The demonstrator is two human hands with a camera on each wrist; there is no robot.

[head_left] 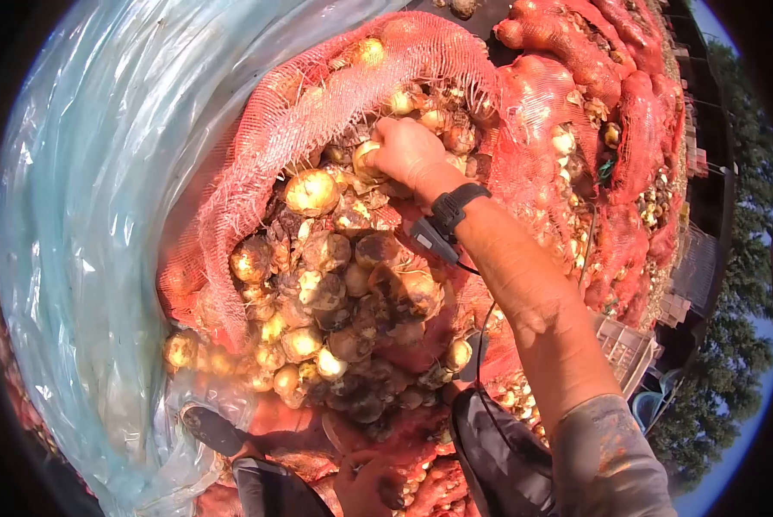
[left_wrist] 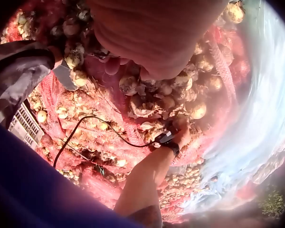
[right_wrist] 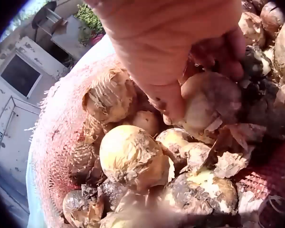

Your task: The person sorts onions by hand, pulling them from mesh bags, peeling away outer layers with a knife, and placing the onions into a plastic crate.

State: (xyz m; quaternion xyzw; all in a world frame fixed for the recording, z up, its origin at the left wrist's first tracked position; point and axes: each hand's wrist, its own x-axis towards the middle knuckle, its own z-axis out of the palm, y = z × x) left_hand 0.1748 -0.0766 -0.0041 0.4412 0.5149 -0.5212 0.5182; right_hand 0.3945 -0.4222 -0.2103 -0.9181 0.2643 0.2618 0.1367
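Observation:
My right hand [head_left: 408,155] reaches into an opened red mesh bag [head_left: 274,112] full of onions. Its thumb and curled fingers grip a shaded onion [right_wrist: 211,102], which peeks out beside the knuckles in the head view. Just below sits a bright yellow onion [right_wrist: 128,154] with torn, papery skin. Down at the lap, in shadow, is my left hand [head_left: 365,487]; its wrist view shows mostly the heel of the hand and a few fingertips [left_wrist: 112,65]. I cannot tell whether that hand holds anything. Several dirty onions [head_left: 326,293] spill from the bag's mouth towards the legs.
Blue-tinted plastic sheeting [head_left: 85,215] runs along the left. More red mesh bags [head_left: 567,95] lie on the right, near a plastic crate [head_left: 623,349]. A black cable [head_left: 483,345] loops from the right wrist camera [head_left: 434,241] down past the knee.

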